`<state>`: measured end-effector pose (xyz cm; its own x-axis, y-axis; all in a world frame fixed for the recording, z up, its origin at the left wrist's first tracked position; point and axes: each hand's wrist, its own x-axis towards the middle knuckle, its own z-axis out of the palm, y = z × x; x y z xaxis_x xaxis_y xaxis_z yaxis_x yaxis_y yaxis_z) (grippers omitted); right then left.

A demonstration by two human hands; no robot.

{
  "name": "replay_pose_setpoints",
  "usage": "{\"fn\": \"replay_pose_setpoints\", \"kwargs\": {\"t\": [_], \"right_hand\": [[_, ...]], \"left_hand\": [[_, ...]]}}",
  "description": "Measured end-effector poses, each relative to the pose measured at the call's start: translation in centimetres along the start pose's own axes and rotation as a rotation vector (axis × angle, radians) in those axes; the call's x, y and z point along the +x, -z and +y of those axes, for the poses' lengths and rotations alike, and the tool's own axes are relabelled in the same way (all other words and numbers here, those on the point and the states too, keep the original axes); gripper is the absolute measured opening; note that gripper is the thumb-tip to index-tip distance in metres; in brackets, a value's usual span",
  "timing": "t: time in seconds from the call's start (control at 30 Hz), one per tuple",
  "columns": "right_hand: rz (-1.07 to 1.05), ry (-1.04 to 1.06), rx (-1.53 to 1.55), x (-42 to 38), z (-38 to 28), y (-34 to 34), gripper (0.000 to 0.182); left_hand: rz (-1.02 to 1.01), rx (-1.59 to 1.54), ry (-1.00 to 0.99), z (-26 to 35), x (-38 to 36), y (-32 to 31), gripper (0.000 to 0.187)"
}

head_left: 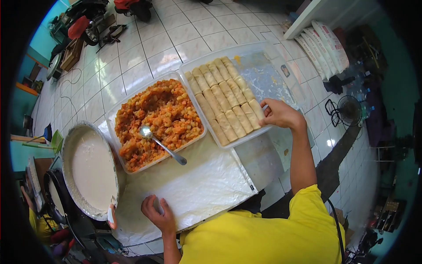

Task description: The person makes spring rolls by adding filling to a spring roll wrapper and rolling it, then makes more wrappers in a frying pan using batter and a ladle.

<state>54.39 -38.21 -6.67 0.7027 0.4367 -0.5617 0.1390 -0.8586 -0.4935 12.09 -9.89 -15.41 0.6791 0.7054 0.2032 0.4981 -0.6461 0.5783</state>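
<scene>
Glossy pale tiles cover the floor, and over it, in a clear plastic box, smooth beige rolls are packed side by side in three rows. Away from the body they are pointed, long axes leaning slightly left at the far ends. Now the end roll of the nearest row is touched by the right hand, its thumb and fingers bent and slightly parted; whether it is pinched cannot be told. The left hand, half open with fingers curled, is rested on a shiny, wrinkled white sheet. Chunky orange filling is held in a tub, a metal spoon laid in it.
</scene>
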Motion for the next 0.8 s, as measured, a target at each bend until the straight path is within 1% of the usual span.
{"fn": "replay_pose_setpoints", "kwargs": {"t": [0.07, 0.2, 0.3, 0.37, 0.47, 0.53, 0.6, 0.73, 0.8], "right_hand": [[0.005, 0.013, 0.017, 0.1, 0.0, 0.0, 0.051], [-0.024, 0.027, -0.007, 0.2, -0.5, 0.8, 0.051], [-0.07, 0.023, 0.029, 0.5, -0.4, 1.6, 0.049], [0.145, 0.078, 0.078, 1.8, 0.3, 1.7, 0.048], [0.158, 0.07, 0.022, 3.0, -1.8, 0.7, 0.046], [0.172, 0.06, 0.037, 3.4, -1.6, 0.0, 0.046], [0.269, 0.008, 0.076, 3.5, -1.2, -0.4, 0.046], [0.266, 0.005, 0.127, 3.2, -1.4, -0.6, 0.049], [0.482, 0.064, 0.031, 3.9, -1.8, -0.9, 0.053]], "left_hand": [[-0.002, 0.015, -0.012, 0.0, -0.1, 0.0, 0.027], [-0.011, 0.006, 0.015, 0.1, -0.1, 0.1, 0.026], [-0.009, 0.003, 0.011, 0.1, 0.0, -0.1, 0.026], [-0.01, 0.022, 0.011, 0.2, -0.1, -0.1, 0.026], [-0.003, 0.017, -0.001, 0.1, -0.1, -0.1, 0.026], [0.003, 0.017, -0.001, 0.2, -0.1, -0.1, 0.026], [0.009, 0.016, 0.0, 0.4, 0.1, -0.1, 0.026], [0.024, -0.004, 0.005, 0.5, 0.1, -0.2, 0.025], [0.029, -0.009, -0.007, 0.6, 0.1, -0.2, 0.025]]}}
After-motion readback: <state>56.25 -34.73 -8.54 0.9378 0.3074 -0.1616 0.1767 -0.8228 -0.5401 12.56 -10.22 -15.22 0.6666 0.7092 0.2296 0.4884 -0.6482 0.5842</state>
